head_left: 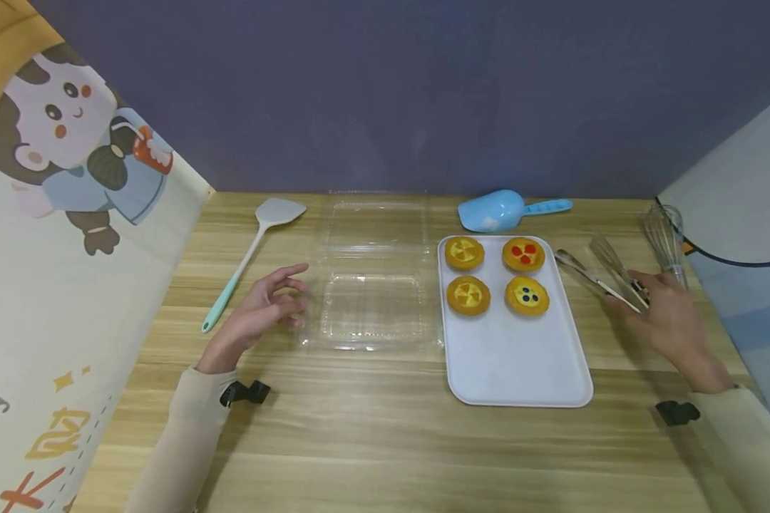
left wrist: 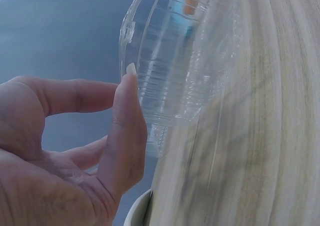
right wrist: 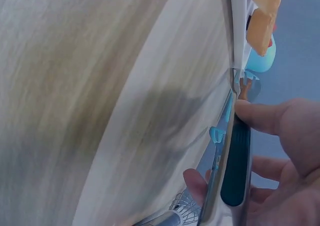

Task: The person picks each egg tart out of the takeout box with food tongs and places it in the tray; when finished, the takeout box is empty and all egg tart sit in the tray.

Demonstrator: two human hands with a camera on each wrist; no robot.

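Note:
My right hand (head_left: 667,320) grips a pair of metal tongs (head_left: 599,285) by the handles, right of the white tray. The right wrist view shows the thumb on one dark-inlaid handle (right wrist: 236,161) and a finger by the other arm; the tongs are spread. My left hand (head_left: 266,310) hovers beside the left edge of a clear plastic clamshell box (head_left: 372,345), which lies with its lid (head_left: 377,246) folded back. Its fingers are loosely bent with nothing between them; whether a fingertip touches the box I cannot tell. Several tarts (head_left: 468,296) sit on the tray (head_left: 520,370).
A white spatula (head_left: 257,246) with a mint handle lies left of the box. Behind the tray is a blue scoop (head_left: 500,211). A wire whisk (head_left: 666,235) lies by the right wall, just beyond my right hand. A dark panel (head_left: 385,92) closes off the table's back.

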